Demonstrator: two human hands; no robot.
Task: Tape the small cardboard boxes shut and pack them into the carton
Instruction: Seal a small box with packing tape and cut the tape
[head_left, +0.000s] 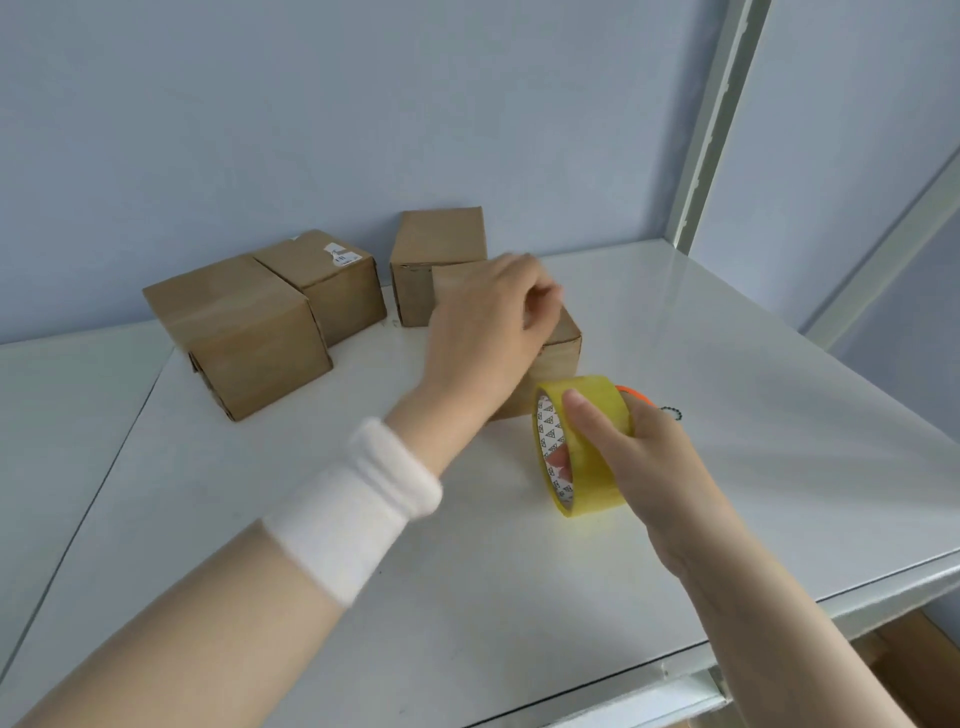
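Note:
Several small brown cardboard boxes stand on a white shelf (727, 415). My left hand (488, 332), with a white wristband on the forearm, lies on top of the nearest box (561, 353), fingers curled over its far side; it looks blurred. My right hand (634, 441) grips a yellow-tinted roll of clear tape (582, 447) just in front of that box, thumb on the roll's outer face. An orange object (636, 392) peeks out behind the roll. Another box (436, 244) stands behind the near one. Two more boxes (244, 332) (327, 286) stand together at the left.
A pale blue wall backs the shelf. A white metal upright (717, 130) and a diagonal brace (883, 249) rise at the right. The shelf's front edge (779, 639) runs along the lower right, with brown cardboard (914, 665) visible below it.

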